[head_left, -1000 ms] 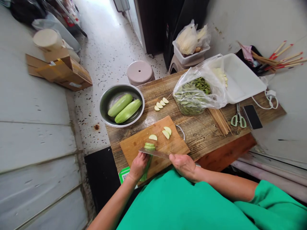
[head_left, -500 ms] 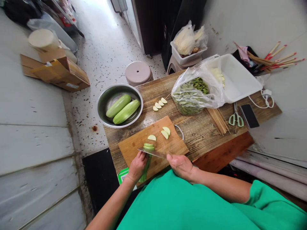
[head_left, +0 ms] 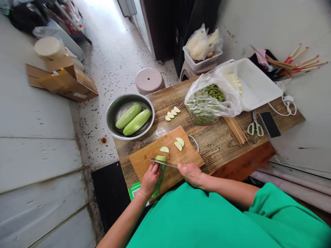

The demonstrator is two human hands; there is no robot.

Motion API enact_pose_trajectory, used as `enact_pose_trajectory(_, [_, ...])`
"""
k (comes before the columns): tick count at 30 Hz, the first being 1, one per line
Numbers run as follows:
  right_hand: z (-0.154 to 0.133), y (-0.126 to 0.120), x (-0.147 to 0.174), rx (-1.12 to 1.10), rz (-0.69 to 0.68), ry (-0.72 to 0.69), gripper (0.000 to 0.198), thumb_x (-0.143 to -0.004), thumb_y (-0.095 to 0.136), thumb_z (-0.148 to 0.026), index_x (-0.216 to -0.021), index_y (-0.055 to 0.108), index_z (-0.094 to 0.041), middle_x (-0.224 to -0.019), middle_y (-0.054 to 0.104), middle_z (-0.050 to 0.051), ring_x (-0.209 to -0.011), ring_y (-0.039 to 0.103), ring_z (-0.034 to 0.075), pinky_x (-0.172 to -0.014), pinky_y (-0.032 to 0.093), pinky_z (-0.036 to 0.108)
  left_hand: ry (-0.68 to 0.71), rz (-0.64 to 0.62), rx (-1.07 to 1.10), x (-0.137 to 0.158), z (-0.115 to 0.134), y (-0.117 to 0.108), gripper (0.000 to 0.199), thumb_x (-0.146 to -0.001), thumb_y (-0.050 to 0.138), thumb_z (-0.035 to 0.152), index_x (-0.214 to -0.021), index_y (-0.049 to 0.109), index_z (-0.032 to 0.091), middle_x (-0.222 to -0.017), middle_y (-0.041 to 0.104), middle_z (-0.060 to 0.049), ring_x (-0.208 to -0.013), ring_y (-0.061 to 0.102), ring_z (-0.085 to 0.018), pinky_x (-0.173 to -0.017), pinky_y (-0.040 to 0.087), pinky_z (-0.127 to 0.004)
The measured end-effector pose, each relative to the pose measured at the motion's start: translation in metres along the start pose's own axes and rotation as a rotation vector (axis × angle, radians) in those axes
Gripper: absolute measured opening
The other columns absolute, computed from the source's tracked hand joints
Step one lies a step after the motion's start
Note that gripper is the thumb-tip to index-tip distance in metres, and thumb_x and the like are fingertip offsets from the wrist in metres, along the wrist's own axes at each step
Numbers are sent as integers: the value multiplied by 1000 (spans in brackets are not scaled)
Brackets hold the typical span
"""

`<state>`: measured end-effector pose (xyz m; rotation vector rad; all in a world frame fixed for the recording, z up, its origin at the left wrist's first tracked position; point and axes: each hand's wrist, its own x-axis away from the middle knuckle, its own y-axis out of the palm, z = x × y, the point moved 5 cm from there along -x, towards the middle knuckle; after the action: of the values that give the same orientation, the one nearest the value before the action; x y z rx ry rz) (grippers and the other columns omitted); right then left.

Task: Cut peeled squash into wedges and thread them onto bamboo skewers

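My right hand (head_left: pixel 190 175) is closed around the handle of a kitchen knife (head_left: pixel 167 163), whose blade points left across the wooden cutting board (head_left: pixel 141 157). My left hand (head_left: pixel 150 179) has its fingers bent on a long green zucchini piece (head_left: pixel 160 179), close to the blade; the hand and blade partly hide it. Just beyond the blade stands a cut zucchini slice (head_left: pixel 160 158). A pale half-round slice (head_left: pixel 164 149) lies farther up the board, and two more slices (head_left: pixel 179 144) overlap to the right.
A metal bowl (head_left: pixel 110 125) with two whole zucchinis (head_left: pixel 137 122) stands at the table's left. Several slices on a skewer (head_left: pixel 172 113) lie behind the board. To the right are a bag of green pods (head_left: pixel 207 103), bamboo skewers (head_left: pixel 235 131), scissors (head_left: pixel 254 127), a phone (head_left: pixel 269 124) and a white tray (head_left: pixel 261 82).
The stack of slices beyond the blade looks thinner now, with fewer layers visible. Both hands keep nearly the same place on the board, and the whole view has shifted slightly.
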<state>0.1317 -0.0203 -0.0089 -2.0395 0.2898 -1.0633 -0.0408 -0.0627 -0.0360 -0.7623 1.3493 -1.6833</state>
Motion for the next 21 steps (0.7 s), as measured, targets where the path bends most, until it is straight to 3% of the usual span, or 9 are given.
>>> enact_pose_trajectory(9, [-3, -14, 28, 6, 31, -29, 19, -86, 34, -8, -97, 49, -13, -81, 64, 11, -73, 63, 22, -59, 48, 28, 125, 109, -47, 10, 7, -6, 32, -86, 35, 13, -113, 52, 9, -113, 52, -17, -115, 42, -29, -88, 47, -40])
enact_pose_trajectory(21, [-10, -12, 33, 3, 32, 5, 20, -84, 37, -7, -97, 51, -13, -78, 63, 11, -70, 63, 21, -55, 47, 26, 139, 65, 20, 8, 3, -11, 31, -87, 34, 14, -110, 55, 14, -108, 56, -13, -116, 42, -28, -89, 47, -40])
